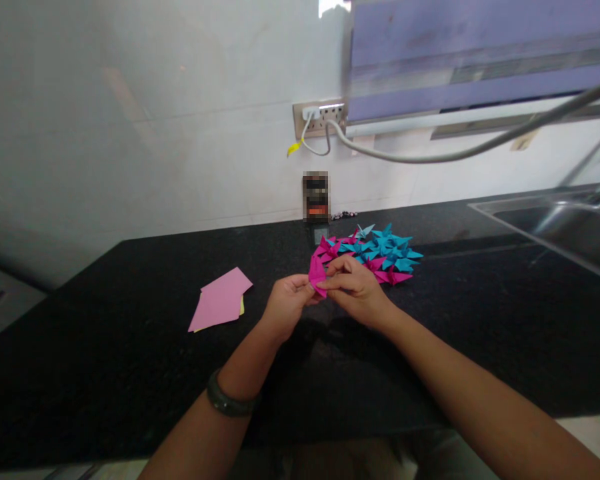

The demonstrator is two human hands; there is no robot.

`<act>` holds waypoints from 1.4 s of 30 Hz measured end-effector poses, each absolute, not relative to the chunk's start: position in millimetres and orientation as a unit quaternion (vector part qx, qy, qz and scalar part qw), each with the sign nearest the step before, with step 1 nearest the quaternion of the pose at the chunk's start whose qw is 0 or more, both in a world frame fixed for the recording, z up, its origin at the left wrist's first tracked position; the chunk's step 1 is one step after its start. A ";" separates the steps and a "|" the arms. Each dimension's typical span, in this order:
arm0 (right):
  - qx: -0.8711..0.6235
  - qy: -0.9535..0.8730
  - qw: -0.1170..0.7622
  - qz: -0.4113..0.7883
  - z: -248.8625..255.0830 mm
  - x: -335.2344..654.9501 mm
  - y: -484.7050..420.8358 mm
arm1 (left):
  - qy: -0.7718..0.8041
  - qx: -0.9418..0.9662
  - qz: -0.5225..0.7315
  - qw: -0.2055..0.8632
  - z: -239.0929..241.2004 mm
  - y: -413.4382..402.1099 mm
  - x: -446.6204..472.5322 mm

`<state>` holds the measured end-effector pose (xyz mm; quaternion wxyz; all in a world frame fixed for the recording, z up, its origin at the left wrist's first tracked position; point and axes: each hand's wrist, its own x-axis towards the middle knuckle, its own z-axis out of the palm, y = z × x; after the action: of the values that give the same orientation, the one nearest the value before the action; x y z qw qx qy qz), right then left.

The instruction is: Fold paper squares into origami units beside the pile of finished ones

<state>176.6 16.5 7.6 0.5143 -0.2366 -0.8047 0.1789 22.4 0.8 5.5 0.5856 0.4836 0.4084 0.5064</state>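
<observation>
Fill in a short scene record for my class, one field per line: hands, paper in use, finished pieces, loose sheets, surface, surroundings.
Left hand: pinching the pink paper; dark band on the wrist
Right hand: fingers on the same paper
Paper in use: bright pink, partly folded
Folded pieces: blue and pink paper birds, heaped beyond the hands
Loose sheets: pink sheets, yellow edge showing beneath
Surface: black counter
Surroundings: wall socket with a plug; sink at right
</observation>
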 end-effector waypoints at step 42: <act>-0.348 -0.630 0.498 0.484 7.2 166.7 13.7 | 0.426 0.444 0.524 0.589 1.3 2.1 23.4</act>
<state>166.7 13.7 7.2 0.4975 -0.3483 -0.6300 0.4840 23.4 2.1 1.3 0.5887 0.4439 0.4263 0.5241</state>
